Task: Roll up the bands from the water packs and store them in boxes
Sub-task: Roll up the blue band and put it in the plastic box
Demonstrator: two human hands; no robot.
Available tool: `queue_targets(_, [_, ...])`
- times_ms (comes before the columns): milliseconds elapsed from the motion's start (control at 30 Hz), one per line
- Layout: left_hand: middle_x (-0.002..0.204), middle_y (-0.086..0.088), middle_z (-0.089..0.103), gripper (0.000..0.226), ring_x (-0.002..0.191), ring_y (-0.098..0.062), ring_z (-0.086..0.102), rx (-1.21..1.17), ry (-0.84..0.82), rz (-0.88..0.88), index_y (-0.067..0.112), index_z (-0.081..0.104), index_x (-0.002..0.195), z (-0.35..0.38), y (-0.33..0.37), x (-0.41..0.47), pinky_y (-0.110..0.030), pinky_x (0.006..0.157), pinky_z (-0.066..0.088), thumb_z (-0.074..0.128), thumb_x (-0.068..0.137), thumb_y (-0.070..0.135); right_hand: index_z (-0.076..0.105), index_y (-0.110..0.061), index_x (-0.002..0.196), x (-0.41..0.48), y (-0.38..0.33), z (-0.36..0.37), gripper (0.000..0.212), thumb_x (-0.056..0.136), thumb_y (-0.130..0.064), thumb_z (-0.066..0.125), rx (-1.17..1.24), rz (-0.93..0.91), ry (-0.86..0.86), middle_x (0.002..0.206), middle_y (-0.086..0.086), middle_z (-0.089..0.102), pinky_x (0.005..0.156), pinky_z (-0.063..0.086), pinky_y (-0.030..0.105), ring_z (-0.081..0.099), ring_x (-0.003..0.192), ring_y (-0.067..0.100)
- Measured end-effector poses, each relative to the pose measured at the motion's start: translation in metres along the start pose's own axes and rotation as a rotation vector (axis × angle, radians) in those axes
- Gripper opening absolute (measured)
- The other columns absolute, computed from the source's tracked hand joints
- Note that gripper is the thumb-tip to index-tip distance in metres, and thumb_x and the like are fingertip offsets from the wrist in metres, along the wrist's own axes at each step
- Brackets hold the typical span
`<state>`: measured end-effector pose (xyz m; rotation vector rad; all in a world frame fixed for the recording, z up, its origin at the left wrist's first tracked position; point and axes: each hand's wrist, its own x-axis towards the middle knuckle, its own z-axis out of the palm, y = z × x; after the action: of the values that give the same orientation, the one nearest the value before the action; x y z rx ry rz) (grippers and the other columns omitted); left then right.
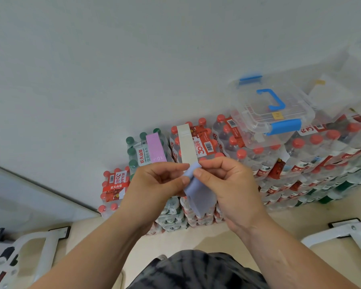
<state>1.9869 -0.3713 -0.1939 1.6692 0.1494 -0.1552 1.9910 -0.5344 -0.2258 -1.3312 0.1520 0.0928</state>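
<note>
A pale blue band (198, 195) is pinched at its top between my left hand (154, 184) and my right hand (227, 184), its upper end curled over and the rest hanging down. Behind them, water packs are stacked against the wall. A pink band (155, 148) lies on a green-capped pack and a beige band (187, 144) on a red-capped pack. A clear plastic box with blue handle and clips (273, 109) sits shut on top of the packs to the right.
More clear boxes (331, 92) stand behind it at the far right. A white wall (133, 59) rises behind the stack. White metal frames (342, 232) stand on the beige floor at right and left (40, 247).
</note>
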Motion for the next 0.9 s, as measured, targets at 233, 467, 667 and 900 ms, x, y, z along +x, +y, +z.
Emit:
queue_targets(233, [0.091,-0.011,0.078,0.012,0.088,-0.030,0.074,-0.004,0.134,0.006,0.011,0.081,0.091,0.002,-0.008,0.006,-0.043,0.082,0.059,0.075,0.083,0.004,0.073,-0.031,0.100,0.008,-0.002,-0.010,0.025,0.091,-0.007,0.070,-0.147,0.029,-0.078,0.089,-0.005,0.079,0.095,0.055,0.036,0.072,0.098,0.010])
queue_targets(467, [0.098,-0.022,0.075,0.024,0.087,-0.035,0.072,-0.206,0.096,-0.086,0.001,0.077,0.098,0.005,-0.007,0.008,-0.038,0.075,0.058,0.072,0.077,0.012,0.071,-0.020,0.117,0.012,-0.004,-0.021,0.035,0.086,-0.005,0.075,-0.114,0.131,-0.177,0.087,0.015,0.076,0.102,0.053,0.050,0.073,0.094,0.022])
queue_targets(667, [0.099,-0.021,0.076,0.033,0.091,-0.035,0.072,-0.196,0.051,-0.056,-0.001,0.075,0.098,0.002,-0.001,0.009,-0.043,0.080,0.060,0.072,0.071,0.017,0.077,-0.009,0.098,0.014,-0.010,-0.028,0.013,0.087,-0.011,0.071,-0.068,0.234,-0.320,0.099,0.016,0.077,0.087,0.055,0.045,0.072,0.095,0.029])
queue_targets(900, [0.098,-0.022,0.076,0.023,0.090,-0.038,0.071,-0.161,0.041,-0.022,0.000,0.076,0.099,-0.002,0.002,0.008,-0.048,0.084,0.059,0.070,0.080,0.013,0.065,0.006,0.079,0.016,-0.009,-0.026,0.025,0.085,-0.015,0.077,-0.223,0.116,-0.320,0.079,0.014,0.065,0.072,0.041,0.041,0.056,0.075,0.021])
